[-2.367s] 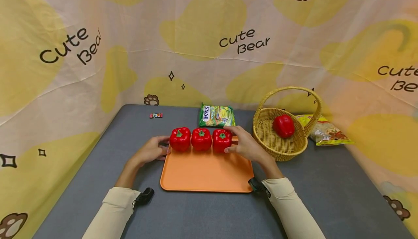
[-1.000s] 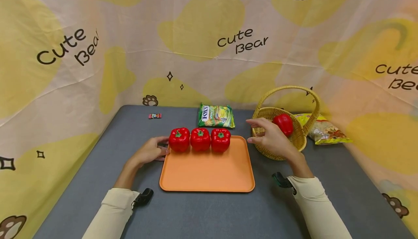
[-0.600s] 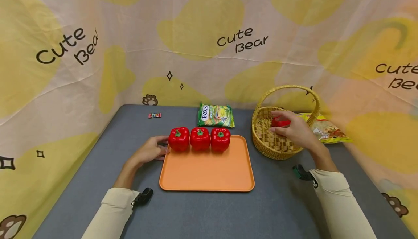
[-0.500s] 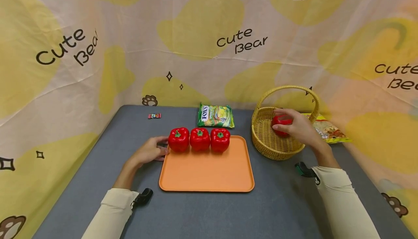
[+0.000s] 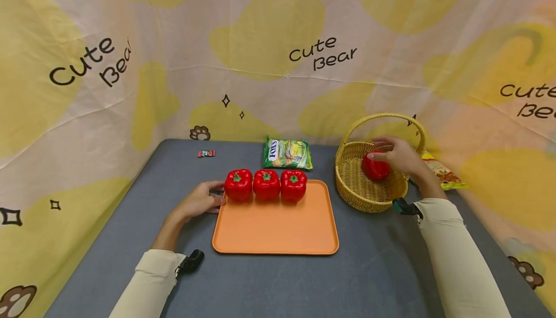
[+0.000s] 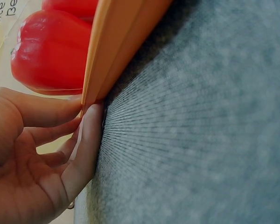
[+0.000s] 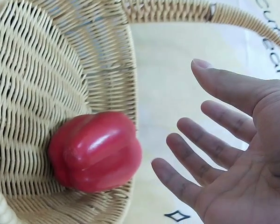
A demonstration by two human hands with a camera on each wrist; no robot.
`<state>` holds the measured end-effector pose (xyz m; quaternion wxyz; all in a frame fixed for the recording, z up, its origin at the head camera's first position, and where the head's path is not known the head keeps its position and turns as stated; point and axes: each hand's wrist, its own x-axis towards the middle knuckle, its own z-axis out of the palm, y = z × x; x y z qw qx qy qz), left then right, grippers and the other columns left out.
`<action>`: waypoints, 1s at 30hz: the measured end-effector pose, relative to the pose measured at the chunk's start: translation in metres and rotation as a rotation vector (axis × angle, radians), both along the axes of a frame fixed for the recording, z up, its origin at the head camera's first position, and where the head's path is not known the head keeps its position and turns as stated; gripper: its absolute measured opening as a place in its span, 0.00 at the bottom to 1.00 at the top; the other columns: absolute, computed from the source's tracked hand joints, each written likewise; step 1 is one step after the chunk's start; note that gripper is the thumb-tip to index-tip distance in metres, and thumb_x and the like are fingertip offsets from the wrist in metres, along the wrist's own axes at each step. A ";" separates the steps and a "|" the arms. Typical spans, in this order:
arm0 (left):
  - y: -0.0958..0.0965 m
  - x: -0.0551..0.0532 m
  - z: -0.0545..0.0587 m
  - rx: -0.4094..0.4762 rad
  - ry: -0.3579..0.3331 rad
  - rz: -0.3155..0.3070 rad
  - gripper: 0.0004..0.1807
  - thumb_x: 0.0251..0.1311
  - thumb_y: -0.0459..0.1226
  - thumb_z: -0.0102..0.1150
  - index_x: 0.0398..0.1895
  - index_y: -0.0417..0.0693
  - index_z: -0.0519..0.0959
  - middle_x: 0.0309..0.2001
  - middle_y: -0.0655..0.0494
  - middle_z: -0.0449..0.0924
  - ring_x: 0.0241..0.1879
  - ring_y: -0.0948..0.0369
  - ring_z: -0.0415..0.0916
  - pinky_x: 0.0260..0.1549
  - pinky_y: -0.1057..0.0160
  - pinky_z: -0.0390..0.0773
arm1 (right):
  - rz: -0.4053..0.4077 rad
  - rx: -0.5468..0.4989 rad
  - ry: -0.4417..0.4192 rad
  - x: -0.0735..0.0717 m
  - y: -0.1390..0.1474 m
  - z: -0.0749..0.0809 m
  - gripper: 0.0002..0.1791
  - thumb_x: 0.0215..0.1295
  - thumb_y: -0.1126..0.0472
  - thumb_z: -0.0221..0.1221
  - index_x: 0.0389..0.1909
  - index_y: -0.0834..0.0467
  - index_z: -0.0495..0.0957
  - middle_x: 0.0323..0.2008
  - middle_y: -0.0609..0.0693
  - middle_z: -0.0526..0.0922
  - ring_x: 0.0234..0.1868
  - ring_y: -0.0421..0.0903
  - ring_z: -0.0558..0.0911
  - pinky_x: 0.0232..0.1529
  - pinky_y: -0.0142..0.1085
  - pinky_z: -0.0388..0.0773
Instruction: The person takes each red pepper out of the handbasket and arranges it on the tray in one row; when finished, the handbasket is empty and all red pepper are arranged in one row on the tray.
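Note:
In the head view, three red bell peppers (image 5: 267,186) with green stems stand in a row along the far edge of an orange tray (image 5: 275,231). My left hand (image 5: 201,202) is at the tray's far left corner. The left wrist view has its thumb and fingers pinching the tray rim (image 6: 113,42) beside the end pepper (image 6: 51,53). My right hand (image 5: 400,156) hovers over the back right of a wicker basket (image 5: 358,197). Another red pepper (image 7: 95,151) lies on its side in there. The right hand's fingers (image 7: 191,154) are spread and apart from it.
The basket's tall arched handle (image 5: 384,115) rises beside my right hand. A green candy bag (image 5: 287,154) lies behind the tray, and a small red wrapped sweet (image 5: 206,153) at the back left. A yellow snack bag (image 5: 443,173) is partly hidden behind the right forearm.
My right hand has left the rightmost pepper on the tray, moved right over the basket, come close to its pepper, then shifted slightly up and back. The left hand has stayed put.

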<state>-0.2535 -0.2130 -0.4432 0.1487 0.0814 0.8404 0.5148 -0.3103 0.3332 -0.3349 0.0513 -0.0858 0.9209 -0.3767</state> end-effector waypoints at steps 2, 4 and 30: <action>0.000 0.000 0.000 0.002 -0.001 0.000 0.33 0.71 0.31 0.58 0.76 0.26 0.64 0.69 0.28 0.72 0.57 0.44 0.84 0.47 0.53 0.90 | -0.004 -0.012 -0.029 -0.004 0.001 -0.001 0.40 0.76 0.52 0.64 0.81 0.63 0.60 0.76 0.71 0.66 0.76 0.70 0.65 0.71 0.65 0.70; 0.000 0.000 0.000 0.007 -0.004 0.003 0.32 0.71 0.31 0.58 0.75 0.26 0.64 0.69 0.28 0.72 0.57 0.44 0.84 0.47 0.52 0.90 | -0.010 -0.020 -0.048 -0.009 0.002 -0.003 0.40 0.76 0.53 0.64 0.81 0.63 0.59 0.77 0.71 0.64 0.77 0.70 0.63 0.73 0.66 0.67; 0.000 0.000 0.001 0.000 -0.004 0.004 0.33 0.71 0.30 0.57 0.76 0.26 0.64 0.69 0.28 0.72 0.56 0.45 0.84 0.46 0.54 0.90 | 0.085 0.074 0.002 -0.016 0.006 -0.022 0.37 0.72 0.63 0.66 0.75 0.73 0.64 0.62 0.75 0.77 0.62 0.69 0.78 0.57 0.51 0.82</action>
